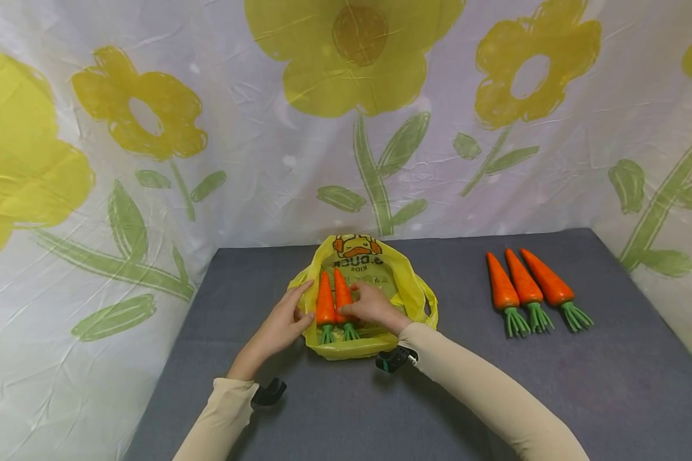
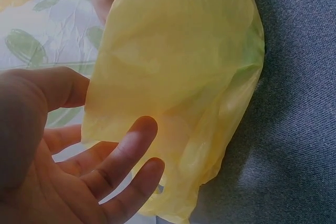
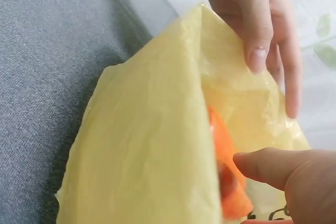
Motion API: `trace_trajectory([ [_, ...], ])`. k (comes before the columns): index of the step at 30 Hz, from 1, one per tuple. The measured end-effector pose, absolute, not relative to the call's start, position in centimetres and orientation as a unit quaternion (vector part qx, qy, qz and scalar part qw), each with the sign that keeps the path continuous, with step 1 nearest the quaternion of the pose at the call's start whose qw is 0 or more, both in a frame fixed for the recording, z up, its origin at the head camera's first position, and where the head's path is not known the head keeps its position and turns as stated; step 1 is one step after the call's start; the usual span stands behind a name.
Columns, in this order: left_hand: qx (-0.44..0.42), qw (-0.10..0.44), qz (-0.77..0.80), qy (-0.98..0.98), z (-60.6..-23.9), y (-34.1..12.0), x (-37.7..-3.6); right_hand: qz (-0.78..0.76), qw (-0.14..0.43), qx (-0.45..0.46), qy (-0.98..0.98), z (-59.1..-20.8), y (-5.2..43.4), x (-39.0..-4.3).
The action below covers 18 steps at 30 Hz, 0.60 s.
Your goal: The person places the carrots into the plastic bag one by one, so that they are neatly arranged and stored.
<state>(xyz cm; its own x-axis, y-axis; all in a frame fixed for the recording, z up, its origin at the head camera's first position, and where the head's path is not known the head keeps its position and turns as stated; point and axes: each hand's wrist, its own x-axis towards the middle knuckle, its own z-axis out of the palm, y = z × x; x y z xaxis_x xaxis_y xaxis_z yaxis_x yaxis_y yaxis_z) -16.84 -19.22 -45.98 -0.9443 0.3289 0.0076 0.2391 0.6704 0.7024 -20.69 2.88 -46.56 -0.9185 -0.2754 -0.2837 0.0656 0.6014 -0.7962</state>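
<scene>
Two hands at a thin yellow plastic bag (image 1: 380,275) printed with a cartoon duck, lying on the grey felt-covered table (image 1: 334,410).

Two orange toy carrots with green tops (image 1: 333,301) lie side by side in the bag's mouth. The left hand (image 1: 282,323) touches the bag's left edge with relaxed, spread fingers, grasping nothing. The right hand (image 1: 375,306) rests on the right carrot; whether it grips, I cannot tell. Three more orange toy carrots (image 1: 527,291) lie well right of the bag.

Head looks down; wrists close on bag (image 1: 362,301)
</scene>
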Motion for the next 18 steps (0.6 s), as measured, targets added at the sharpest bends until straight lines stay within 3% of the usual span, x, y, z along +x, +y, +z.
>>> trace_trajectory([
  [10,0.160,0.057,0.378,0.910,-46.2,-19.3,-17.0,-0.429,0.167,-0.072,0.885,-45.2,3.4,-21.4],
  [18,0.164,0.054,0.379,0.909,-46.1,-19.3,-16.9,-0.508,0.194,-0.054,0.837,-43.9,4.0,-21.5],
])
